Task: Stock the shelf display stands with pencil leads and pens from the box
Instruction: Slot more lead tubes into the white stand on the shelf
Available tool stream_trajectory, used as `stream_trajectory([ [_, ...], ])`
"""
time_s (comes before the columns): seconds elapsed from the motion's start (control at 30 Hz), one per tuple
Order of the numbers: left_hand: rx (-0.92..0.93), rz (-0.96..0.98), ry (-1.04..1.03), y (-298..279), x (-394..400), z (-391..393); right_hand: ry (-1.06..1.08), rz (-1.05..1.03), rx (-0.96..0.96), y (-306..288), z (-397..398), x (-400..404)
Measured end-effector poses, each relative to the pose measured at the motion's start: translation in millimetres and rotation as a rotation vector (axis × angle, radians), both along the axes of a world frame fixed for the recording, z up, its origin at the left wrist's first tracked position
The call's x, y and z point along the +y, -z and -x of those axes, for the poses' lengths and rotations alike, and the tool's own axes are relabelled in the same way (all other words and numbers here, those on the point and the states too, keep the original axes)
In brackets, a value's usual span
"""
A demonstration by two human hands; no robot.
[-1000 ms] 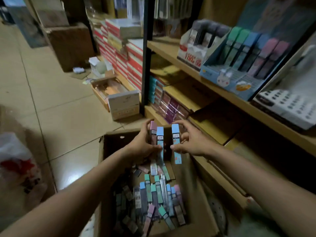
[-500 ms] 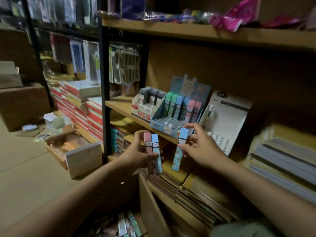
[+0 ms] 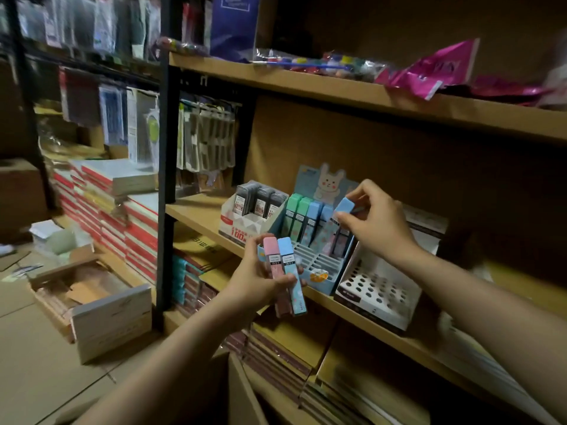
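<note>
The left hand [image 3: 257, 279] gripped two lead cases side by side, a pink lead case [image 3: 274, 271] and a blue lead case [image 3: 291, 273], thumb across their fronts and fingers curled behind, held upright just in front of the shelf edge. The right hand [image 3: 376, 220] pinched a third blue case [image 3: 346, 207] by its cap between thumb and fingertips, above the right end of the rabbit display stand [image 3: 319, 271]. That blue stand stood on the middle shelf [image 3: 196, 211], with a rabbit picture on its back card and a rear row of cases in it: green ones on the left, blue ones in the middle, and darker ones under the right hand whose colour was hard to tell. The slotted rows nearer the front showed bare dividers. To its left, touching it, stood a white display box [image 3: 242, 225] holding dark lead cases. To its right sat a white pen stand [image 3: 377, 289] with round holes in its top. On the upper shelf [image 3: 368, 96] lay pink packets and a strip of coloured pots in clear wrap. Below the middle shelf lay stacks of notebooks. Far left, piles of red-edged books [image 3: 122, 216] rose from the floor, with an open carton [image 3: 101, 305] in front of them. The top edge of the cardboard box [image 3: 236, 391] showed at the bottom.
</note>
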State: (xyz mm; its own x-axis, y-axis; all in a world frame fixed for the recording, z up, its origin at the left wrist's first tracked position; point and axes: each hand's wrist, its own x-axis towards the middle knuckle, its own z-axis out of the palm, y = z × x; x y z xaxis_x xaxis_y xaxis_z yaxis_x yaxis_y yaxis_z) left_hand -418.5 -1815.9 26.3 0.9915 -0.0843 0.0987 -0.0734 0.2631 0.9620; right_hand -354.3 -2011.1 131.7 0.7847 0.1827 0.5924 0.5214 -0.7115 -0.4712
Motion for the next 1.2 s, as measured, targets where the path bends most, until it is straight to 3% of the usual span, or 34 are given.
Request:
stream_trajectory([
  [0.23, -0.004, 0.004, -0.067, -7.7, 22.5, -12.3, 0.096, 0.210, -0.045, -2.5, -40.8, 22.3],
  [0.73, -0.017, 0.095, -0.077, -12.2, 46.4, -25.4, 0.160, 0.331, 0.062, 6.4, -64.5, 30.7],
  [1.0, 0.012, 0.064, -0.079, -8.0, 44.9, -22.6, 0.279, 0.529, -0.095, 12.8, -66.6, 32.0],
  [1.2, 0.010, 0.068, -0.075, -6.6, 42.1, -24.3, 0.319, 0.548, -0.149, 21.8, -62.5, 32.0],
])
